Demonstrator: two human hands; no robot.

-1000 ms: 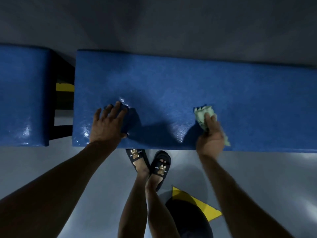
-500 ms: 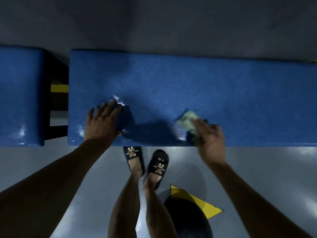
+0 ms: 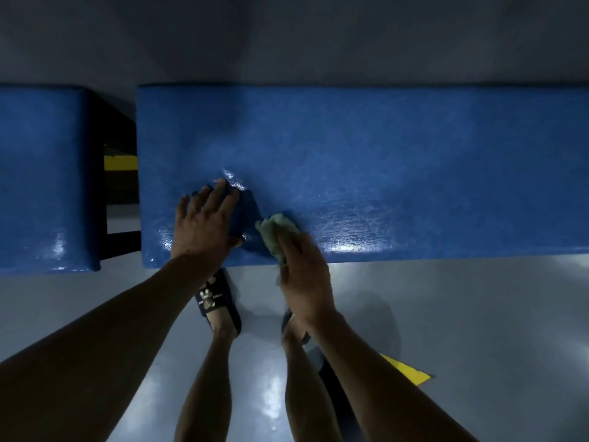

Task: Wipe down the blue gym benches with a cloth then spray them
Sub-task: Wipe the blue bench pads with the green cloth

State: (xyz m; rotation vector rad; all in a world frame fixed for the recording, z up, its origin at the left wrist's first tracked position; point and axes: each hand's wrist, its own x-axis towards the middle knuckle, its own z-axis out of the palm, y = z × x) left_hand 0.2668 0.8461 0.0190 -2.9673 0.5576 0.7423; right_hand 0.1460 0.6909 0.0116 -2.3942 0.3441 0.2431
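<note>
Cloth (image 3: 276,232), pale green and bunched, sits on the near edge of the long blue bench (image 3: 382,161) at frame centre, poking out ahead of the right hand (image 3: 304,279), whose fingers curl closed around its rear part. Just left of it, the left hand (image 3: 204,229) presses flat on the pad with fingers spread, not touching the cloth. A second blue bench (image 3: 41,173) fills the left edge. Below, black sandals (image 3: 216,301) stand on grey floor (image 3: 478,314).
</note>
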